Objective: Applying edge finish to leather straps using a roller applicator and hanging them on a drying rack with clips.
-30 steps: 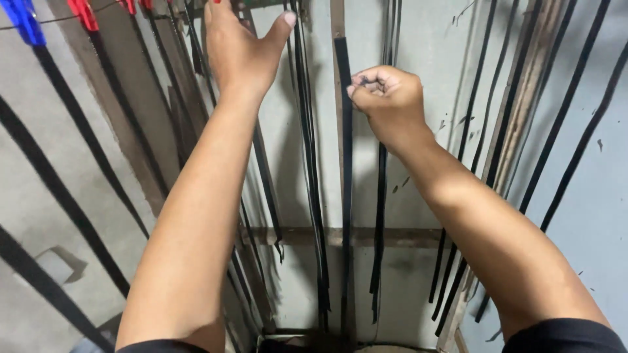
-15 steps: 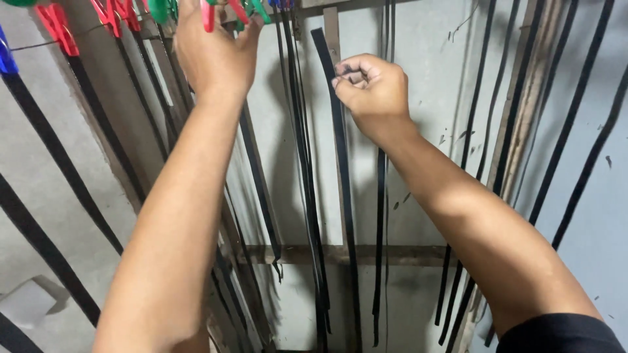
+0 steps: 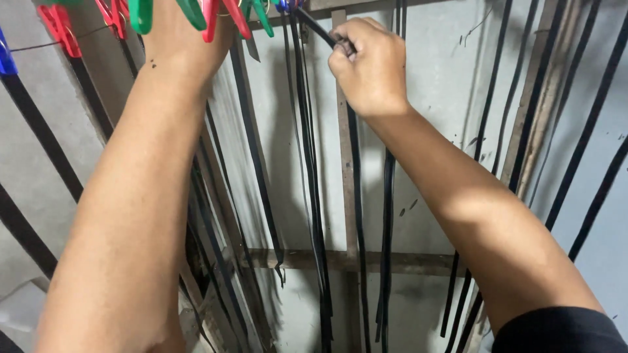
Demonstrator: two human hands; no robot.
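Long black strips hang from a line of coloured clothespins at the top. My right hand [image 3: 366, 62] is closed around the upper end of one black strip [image 3: 355, 196], which runs down below my fist. My left hand [image 3: 186, 39] reaches up among the pegs, partly behind a green clothespin [image 3: 140, 14] and a red clothespin [image 3: 226, 16]. Its fingers are hidden above the frame's edge, so whether it grips a peg is unclear.
Several more black strips [image 3: 313, 196] hang in front of a grey wall with a wooden frame, its horizontal rail [image 3: 340, 261] low down. A red clothespin [image 3: 60, 29] holds a strip at the far left. More strips [image 3: 589, 124] hang at the right.
Both hands have risen toward the row of clothespins. My right hand has lifted the strip's end up near the pegs.
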